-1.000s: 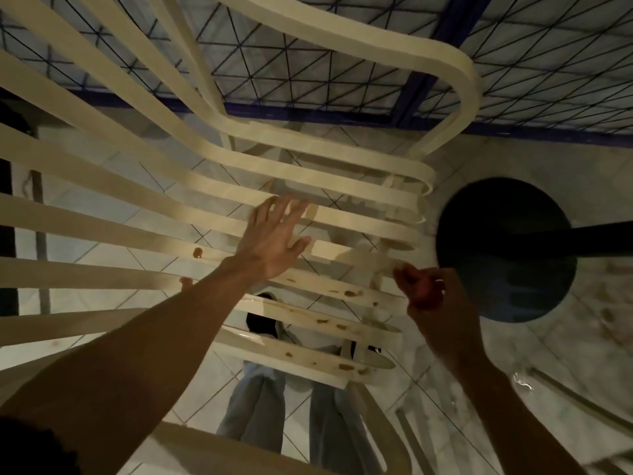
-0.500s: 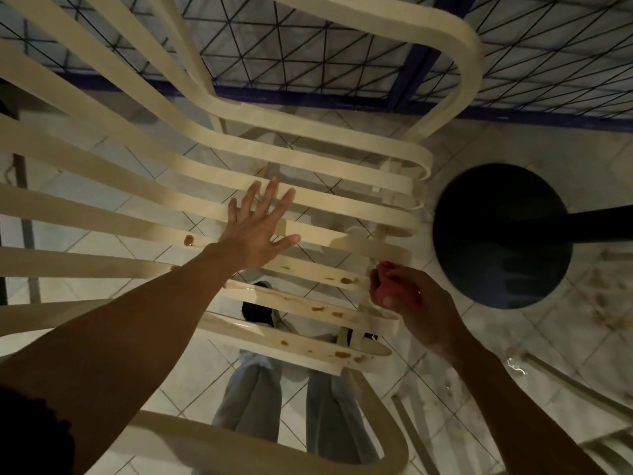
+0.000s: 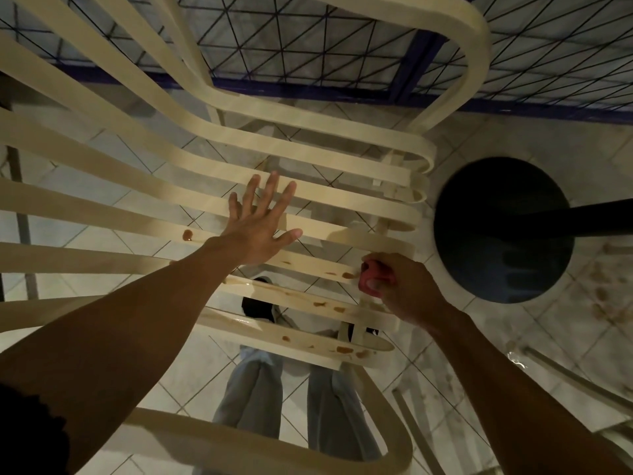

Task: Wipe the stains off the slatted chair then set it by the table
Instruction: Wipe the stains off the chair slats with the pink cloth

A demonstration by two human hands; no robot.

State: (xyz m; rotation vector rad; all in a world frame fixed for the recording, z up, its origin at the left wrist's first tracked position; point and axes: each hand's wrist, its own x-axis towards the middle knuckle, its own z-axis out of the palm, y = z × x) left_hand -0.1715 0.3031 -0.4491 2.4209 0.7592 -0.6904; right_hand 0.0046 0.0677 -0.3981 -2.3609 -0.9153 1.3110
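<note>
Your left hand [image 3: 260, 231] lies flat, fingers spread, on the chair [image 3: 102, 204] slats at centre. The chair seems light, stiff and slick, so lift it by an armrest [image 3: 478, 49]. At three o'clock, your right hand [image 3: 407, 293] clenches a pink cloth [image 3: 369, 281].

Your right hand [image 3: 407, 293] hides most of the pink wad [image 3: 370, 280]. The slatted chair [image 3: 325, 142] runs off your view's left edge.

Cream chair [image 3: 308, 149], brown stains [image 3: 187, 235], pink cloth [image 3: 371, 281].

Cream slatted chair [image 3: 308, 142], seemingly upright, dotted with brown stains [image 3: 344, 349]
</note>
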